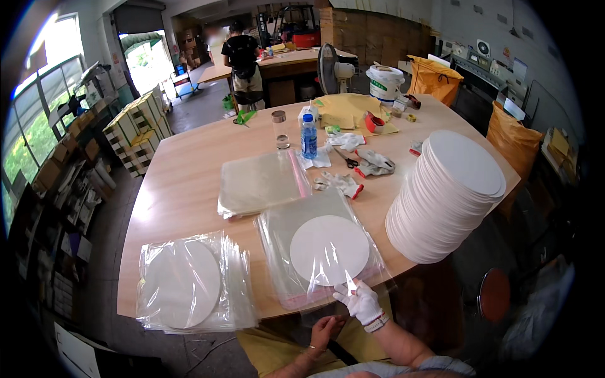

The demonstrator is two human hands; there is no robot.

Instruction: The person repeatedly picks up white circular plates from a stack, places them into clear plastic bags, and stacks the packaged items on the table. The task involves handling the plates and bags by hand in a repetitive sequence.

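Your right hand (pixel 360 301), in a white glove, sits at the near edge of the desk (pixel 189 189), at about 6 o'clock in the view, its fingers pinching the open flap of a clear plastic bag (pixel 321 252). That bag lies flat on the desk just ahead of you, with a white round disc (pixel 329 249) lying inside it, the disc towards 12 o'clock from your gloved hand. Your left hand (pixel 326 329) is bare and hangs just below the desk edge, at 7 o'clock from the right one, fingers loosely curled; whether it touches the bag's trailing flap cannot be told. At 9 o'clock from the bag lies a pile of already bagged discs (pixel 189 283), close to the near edge. At 11 o'clock, touching the far corner of your bag, rests a stack of empty clear bags (pixel 261 183) with a pink strip down one side. At 3 o'clock a tall leaning stack of bare white discs (pixel 444 198) stands at the desk's right rim. Farther off, towards 12 o'clock, you have a blue water bottle (pixel 309 137), a pair of scissors (pixel 346 158) and several spare white gloves (pixel 340 183) lying loose. Another person (pixel 242 60) stands at a second table well beyond, back turned.
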